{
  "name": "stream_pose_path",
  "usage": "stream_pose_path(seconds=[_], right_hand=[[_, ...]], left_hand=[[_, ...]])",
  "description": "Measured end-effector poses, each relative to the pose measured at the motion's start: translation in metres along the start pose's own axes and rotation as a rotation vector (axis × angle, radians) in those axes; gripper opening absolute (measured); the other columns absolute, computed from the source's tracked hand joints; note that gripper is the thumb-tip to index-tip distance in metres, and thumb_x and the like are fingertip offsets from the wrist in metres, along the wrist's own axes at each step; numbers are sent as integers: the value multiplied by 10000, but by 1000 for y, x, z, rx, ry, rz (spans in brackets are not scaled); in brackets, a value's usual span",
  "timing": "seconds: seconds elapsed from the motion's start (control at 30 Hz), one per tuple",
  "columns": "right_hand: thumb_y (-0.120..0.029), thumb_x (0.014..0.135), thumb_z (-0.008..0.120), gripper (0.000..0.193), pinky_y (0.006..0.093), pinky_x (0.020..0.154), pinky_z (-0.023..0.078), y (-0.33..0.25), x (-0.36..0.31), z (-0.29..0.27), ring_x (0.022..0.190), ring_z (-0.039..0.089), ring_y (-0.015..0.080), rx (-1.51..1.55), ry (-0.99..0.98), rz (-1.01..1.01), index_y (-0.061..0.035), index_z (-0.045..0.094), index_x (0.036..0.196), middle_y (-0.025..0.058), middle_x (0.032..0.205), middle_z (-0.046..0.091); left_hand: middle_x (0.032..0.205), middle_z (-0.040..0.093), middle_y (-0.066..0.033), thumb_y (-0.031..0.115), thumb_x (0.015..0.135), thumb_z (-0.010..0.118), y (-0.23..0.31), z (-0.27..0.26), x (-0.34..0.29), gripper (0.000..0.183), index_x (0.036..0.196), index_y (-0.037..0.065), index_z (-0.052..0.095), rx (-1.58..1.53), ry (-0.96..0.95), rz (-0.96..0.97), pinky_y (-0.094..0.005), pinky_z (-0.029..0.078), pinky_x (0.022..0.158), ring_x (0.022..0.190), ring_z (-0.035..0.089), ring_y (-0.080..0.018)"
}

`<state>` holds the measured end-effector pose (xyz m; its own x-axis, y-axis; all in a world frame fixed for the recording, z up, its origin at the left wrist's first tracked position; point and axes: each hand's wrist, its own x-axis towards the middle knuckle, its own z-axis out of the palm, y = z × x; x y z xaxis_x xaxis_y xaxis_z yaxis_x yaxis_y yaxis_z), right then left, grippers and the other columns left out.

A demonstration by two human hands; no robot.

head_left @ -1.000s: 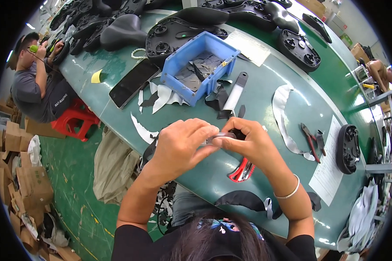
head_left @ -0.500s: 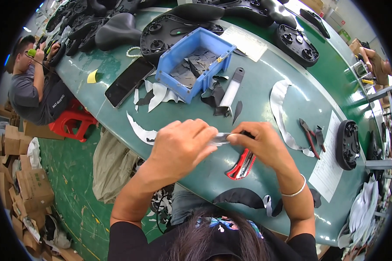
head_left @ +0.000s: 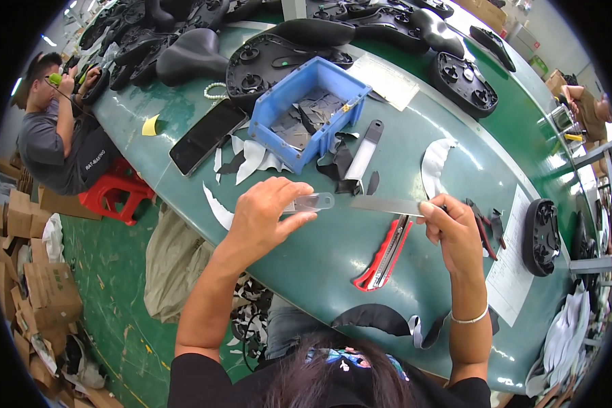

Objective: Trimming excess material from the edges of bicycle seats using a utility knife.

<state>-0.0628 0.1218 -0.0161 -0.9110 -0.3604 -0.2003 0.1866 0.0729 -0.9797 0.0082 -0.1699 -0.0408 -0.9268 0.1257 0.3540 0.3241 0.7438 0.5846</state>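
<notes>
My left hand grips a clear plastic sleeve with a hole in its end. Between the fingers of my right hand is a long flat cutter blade, pointing left toward the sleeve but apart from it. A red utility knife lies on the green table below the blade, touched by neither hand. Farther back, a narrow pale case with a dark holed end lies beside a blue plastic bin, which holds grey scraps.
Black saddles crowd the table's far left. A phone, white offcuts and pliers lie around. Black strips rest near my body. At left, a person sits on a red stool.
My hands, close together before, have parted. My right hand has moved right with the blade, now in plain sight; my left keeps the clear sleeve. More of the red knife shows.
</notes>
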Motion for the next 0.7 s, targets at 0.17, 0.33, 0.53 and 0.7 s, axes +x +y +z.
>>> stream_pose_path(seconds=[0.17,0.33,0.53,0.7], right_hand=[[-197,903,617,140,204,484,303,26,-13,-2,565,418,47,456,70,154,-61,612,871,3,743,593],[-212,920,603,165,208,493,328,24,-26,45,588,458,56,665,53,149,-48,607,928,17,794,610],[-133,916,583,216,195,563,409,14,-48,36,616,471,50,170,-29,14,-27,517,1092,4,803,556],[-150,928,571,195,209,577,443,20,-58,30,621,522,60,186,-76,30,-10,517,1052,2,795,571]], left_hand=[[899,607,-66,211,716,748,10,12,9,374,1041,79,616,318,249,119,-375,431,757,867,577,-256],[1012,652,-86,197,805,729,75,58,8,368,1109,26,612,-762,47,-357,-308,421,851,889,594,-176],[863,663,-37,226,895,646,90,80,14,219,971,23,677,-1297,280,-574,-243,417,731,807,561,-90],[814,641,-17,205,891,652,103,77,16,202,946,13,677,-1247,210,-532,-230,402,705,729,514,-76]])
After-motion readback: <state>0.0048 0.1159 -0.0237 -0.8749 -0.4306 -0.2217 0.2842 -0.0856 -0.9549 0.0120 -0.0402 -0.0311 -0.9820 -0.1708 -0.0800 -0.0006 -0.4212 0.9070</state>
